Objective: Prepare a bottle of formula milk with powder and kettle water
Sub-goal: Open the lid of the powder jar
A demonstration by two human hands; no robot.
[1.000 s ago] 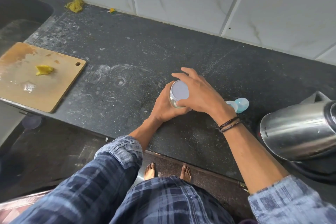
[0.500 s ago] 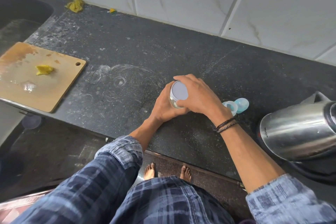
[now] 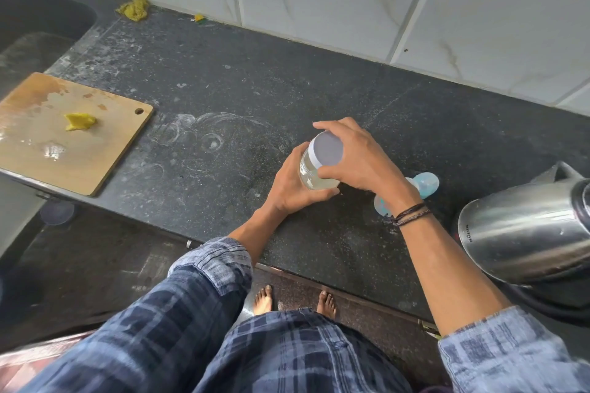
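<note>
Two hands work the jar (image 3: 311, 173) on the counter (image 3: 319, 80): left hand (image 3: 292, 187) wraps its side, right hand (image 3: 359, 158) grips the lid (image 3: 325, 148), so hold tight and twist slowly.

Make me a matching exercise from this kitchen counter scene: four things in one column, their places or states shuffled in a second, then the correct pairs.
Things
1. jar
2. kettle
3. cutting board
4. baby bottle

Places or states
A. lying on the counter, partly hidden behind the right wrist
B. at the left edge of the counter, with a yellow scrap on it
C. held between both hands, white lid on
D. shiny steel, at the right edge of the view

Pairs: 1-C, 2-D, 3-B, 4-A
</note>
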